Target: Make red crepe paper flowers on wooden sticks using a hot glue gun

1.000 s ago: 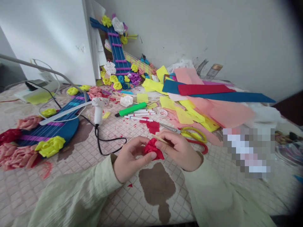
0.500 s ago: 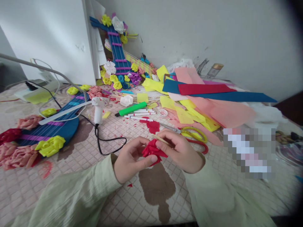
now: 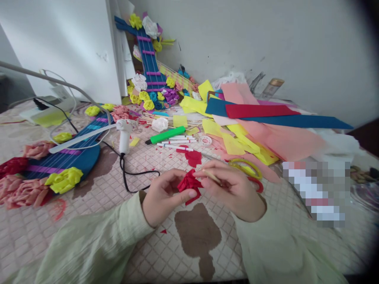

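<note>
My left hand (image 3: 164, 199) is closed around a crumpled red paper flower (image 3: 187, 182), with the thumb along its lower side. A thin wooden stick (image 3: 212, 176) is pinched between the fingers of my right hand (image 3: 237, 191), just right of the flower. The right fingertips are at the flower's edge; whether they touch it I cannot tell. Beyond my right hand lie scissors with yellow handles (image 3: 251, 170), and a red handle (image 3: 257, 184) shows partly hidden beside them. A flat red paper scrap (image 3: 194, 158) rests on the table behind the flower.
A white glue gun (image 3: 123, 138) with a black cord stands left of my hands. Blue guitar-shaped pieces with paper flowers lie at left (image 3: 85, 157) and lean at the back (image 3: 149, 59). Markers (image 3: 177, 146), a green cutter (image 3: 167, 135) and coloured paper strips (image 3: 281, 136) lie ahead.
My right hand has moved slightly right, off the flower, with the stick still in its fingers. The left hand keeps hold of the flower. The view has shifted slightly.
</note>
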The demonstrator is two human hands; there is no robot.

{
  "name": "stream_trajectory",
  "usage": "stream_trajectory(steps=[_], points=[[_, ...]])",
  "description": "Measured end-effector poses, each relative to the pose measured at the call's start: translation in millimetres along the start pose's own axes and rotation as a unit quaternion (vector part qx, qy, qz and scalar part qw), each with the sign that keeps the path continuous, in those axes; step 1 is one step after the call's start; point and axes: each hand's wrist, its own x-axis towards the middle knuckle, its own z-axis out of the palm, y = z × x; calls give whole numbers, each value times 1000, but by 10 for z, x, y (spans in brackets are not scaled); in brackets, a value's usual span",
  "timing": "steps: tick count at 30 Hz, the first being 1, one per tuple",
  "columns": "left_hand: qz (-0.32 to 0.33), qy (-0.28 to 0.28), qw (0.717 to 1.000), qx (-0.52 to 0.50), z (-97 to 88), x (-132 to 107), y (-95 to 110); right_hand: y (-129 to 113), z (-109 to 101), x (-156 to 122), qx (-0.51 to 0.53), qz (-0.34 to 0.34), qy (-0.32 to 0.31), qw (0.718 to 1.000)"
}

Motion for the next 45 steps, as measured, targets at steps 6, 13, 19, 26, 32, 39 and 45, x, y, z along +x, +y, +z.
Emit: stream_trajectory(steps=[6,13,19,26,32,39,45], points=[[40,48,998,-2,-36,41,13,-31,-41,7,-78,-9,24,997],[67,68,995,-8,-52,71,13,29,-39,8,-135,-45,38,989],[66,66,996,-14,-70,65,3,19,-53,6,-156,-56,47,985],[58,40,997,-8,-67,61,2,32,-36,5,-171,-69,51,981],[39,33,999,-3,-67,55,-5,26,-31,5,-196,-80,62,975],[4,13,1000,4,-57,59,-10,41,-34,3,-198,-102,46,974],[-17,26,999,10,-49,62,23,37,-17,-10,-180,-92,45,978]])
